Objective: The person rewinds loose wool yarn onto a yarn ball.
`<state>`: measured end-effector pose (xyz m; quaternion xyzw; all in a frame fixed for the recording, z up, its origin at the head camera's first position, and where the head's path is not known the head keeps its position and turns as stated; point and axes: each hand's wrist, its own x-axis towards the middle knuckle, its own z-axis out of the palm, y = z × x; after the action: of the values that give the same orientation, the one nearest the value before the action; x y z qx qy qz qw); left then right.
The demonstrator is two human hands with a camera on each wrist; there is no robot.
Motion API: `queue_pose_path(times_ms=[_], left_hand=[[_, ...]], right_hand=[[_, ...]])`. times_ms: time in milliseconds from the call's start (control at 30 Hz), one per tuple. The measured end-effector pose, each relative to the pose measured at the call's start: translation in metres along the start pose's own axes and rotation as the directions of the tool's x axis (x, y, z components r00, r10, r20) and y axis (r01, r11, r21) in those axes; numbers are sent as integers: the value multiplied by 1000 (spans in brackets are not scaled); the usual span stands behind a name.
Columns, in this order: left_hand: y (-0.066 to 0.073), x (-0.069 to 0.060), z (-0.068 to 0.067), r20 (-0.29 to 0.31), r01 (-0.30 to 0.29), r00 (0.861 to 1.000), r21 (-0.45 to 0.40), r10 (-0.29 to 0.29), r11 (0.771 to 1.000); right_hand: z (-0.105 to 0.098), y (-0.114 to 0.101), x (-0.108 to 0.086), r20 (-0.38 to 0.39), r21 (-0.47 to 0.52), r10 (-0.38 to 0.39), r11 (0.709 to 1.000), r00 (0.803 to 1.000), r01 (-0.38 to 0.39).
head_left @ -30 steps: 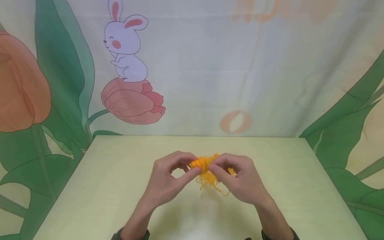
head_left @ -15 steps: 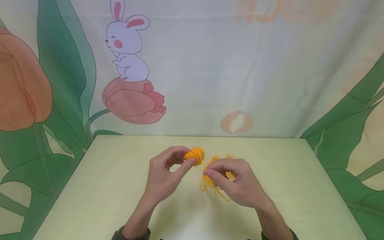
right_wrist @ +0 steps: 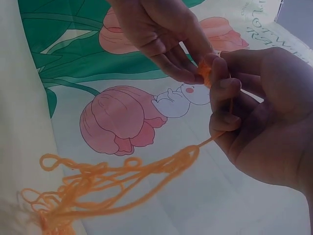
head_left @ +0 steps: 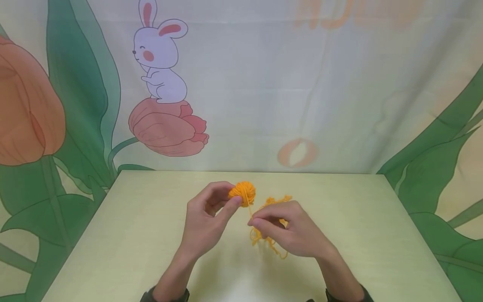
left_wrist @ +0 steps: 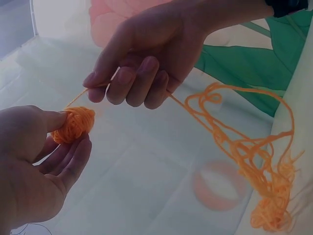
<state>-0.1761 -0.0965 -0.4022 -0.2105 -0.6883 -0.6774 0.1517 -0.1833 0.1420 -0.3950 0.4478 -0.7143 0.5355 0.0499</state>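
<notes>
A small ball of orange yarn (head_left: 244,193) is gripped between the thumb and fingers of my left hand (head_left: 207,218), raised over the table. From the ball a short strand (head_left: 250,210) runs down to my right hand (head_left: 290,228), which pinches it between thumb and forefinger. In the left wrist view the strand passes behind the curled fingers of the right hand (left_wrist: 146,63) and comes out on the other side. There it joins a loose tangle of yarn (left_wrist: 264,166) that hangs down. The right wrist view shows that tangle (right_wrist: 98,186) trailing below the right hand, while the ball (right_wrist: 205,73) is mostly hidden.
The pale table (head_left: 143,235) lies under both hands. Behind its far edge hangs a cloth backdrop (head_left: 245,84) printed with a rabbit, tulips and leaves.
The hands have drawn apart from around the ball, baring it. The left hand rose slightly with the ball; the right hand shifted down and left, and the strand between them came into sight.
</notes>
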Motion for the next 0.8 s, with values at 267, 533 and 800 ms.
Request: queue_pose_path(times_ms=[267, 533, 800], left_hand=[[3, -3, 0, 54, 4, 999, -46, -1, 999], [4, -4, 1, 152, -31, 987, -100, 46, 995], [8, -5, 1, 234, -40, 971, -20, 43, 999]], right_hand=[[0, 9, 2, 48, 30, 84, 996, 995, -85], [-2, 15, 1, 47, 56, 172, 983, 984, -175], [-7, 21, -2, 31, 44, 272, 961, 962, -273]])
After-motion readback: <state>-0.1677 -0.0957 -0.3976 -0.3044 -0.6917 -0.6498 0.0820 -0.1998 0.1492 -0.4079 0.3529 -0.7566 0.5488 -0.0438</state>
